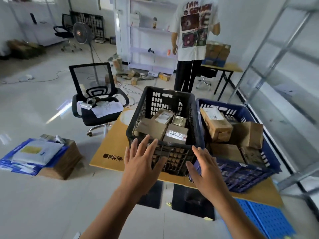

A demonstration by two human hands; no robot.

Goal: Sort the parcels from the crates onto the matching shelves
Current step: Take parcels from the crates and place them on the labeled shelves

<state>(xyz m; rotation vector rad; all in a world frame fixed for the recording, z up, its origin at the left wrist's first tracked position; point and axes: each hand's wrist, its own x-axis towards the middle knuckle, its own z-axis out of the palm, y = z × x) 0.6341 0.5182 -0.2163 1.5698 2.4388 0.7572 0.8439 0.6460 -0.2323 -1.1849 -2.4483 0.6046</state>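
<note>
My left hand (140,160) and right hand (204,167) spread empty before the black crate (164,100). The blue crate (241,171) of parcels (215,125) sits at its three o'clock.

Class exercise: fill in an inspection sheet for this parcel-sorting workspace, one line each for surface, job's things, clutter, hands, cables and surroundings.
Surface: low tan wooden table, holding both crates.
Job's things: black plastic crate and blue plastic crate, side by side, both holding cardboard parcels.
Clutter: papers on black mesh office chair; stacked envelopes on floor box.
Hands: left hand and right hand open, empty, at the black crate's near rim.
Cables: loose floor cables.
Surroundings: standing fan, white shelf unit, metal racking, standing person.
</note>
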